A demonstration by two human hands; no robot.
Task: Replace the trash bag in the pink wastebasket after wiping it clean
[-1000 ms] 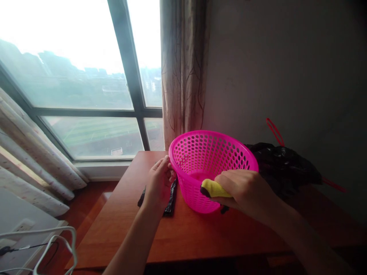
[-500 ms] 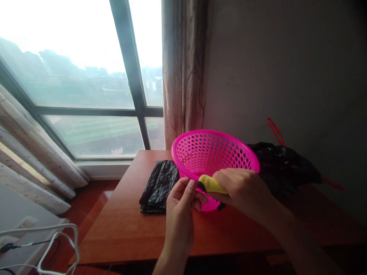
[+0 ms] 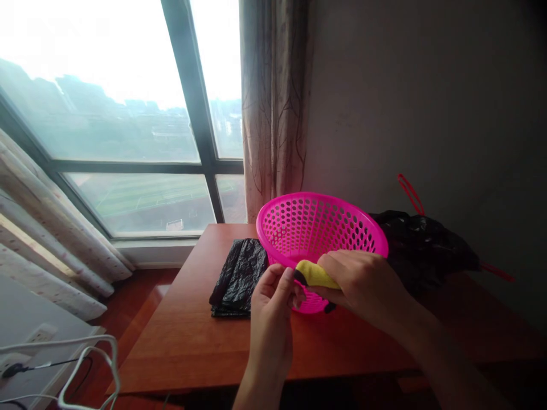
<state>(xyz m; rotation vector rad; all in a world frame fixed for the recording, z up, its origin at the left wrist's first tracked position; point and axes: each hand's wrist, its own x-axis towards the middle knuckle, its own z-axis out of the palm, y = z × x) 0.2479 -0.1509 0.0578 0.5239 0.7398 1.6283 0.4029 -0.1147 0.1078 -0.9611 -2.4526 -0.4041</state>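
Note:
A bright pink plastic basket (image 3: pixel 314 225) with rows of holes sits tilted on the wooden table, its opening facing up. My left hand (image 3: pixel 276 307) pinches the near-left part of its rim between thumb and fingers. Just to the right, my right hand (image 3: pixel 363 282) is closed around a yellow cloth (image 3: pixel 317 274) with black edging, which is folded over the near rim. A small black corner, apparently of the same cloth, hangs below that hand. The right fingertips are hidden by the cloth and the hand itself.
Folded black plastic bags (image 3: pixel 239 273) lie left of the basket on the wooden table (image 3: pixel 179 341). To its right is a crumpled black bag (image 3: pixel 431 245) with red drawstrings. White cables (image 3: pixel 111 353) hang at lower left; a window (image 3: pixel 128 136) and curtain (image 3: pixel 276 102) stand behind.
Almost nothing differs. My left hand has shifted very slightly right along the rim, its fingers curled a little closer; the right hand and cloth keep their place.

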